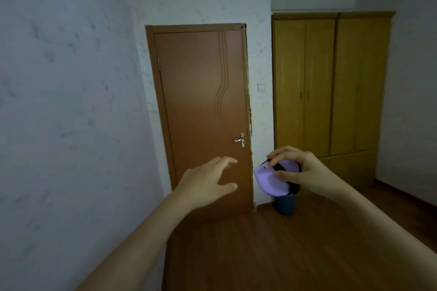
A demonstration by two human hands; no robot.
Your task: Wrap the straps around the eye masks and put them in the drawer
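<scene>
A lilac eye mask [269, 181] with a black strap [280, 168] across it is held up in front of me at chest height. My right hand [300, 170] grips it, fingers curled over the top and thumb under the strap. To its left my left hand [210, 182] hovers apart from the mask, fingers spread and relaxed, holding nothing. No drawer is in view.
A closed brown door [201, 106] with a metal handle [240, 140] stands straight ahead. A yellow wooden wardrobe [331, 87] fills the right. A dark bin [285, 205] sits on the wooden floor [283, 255] below the mask. A white wall [66, 113] runs along the left.
</scene>
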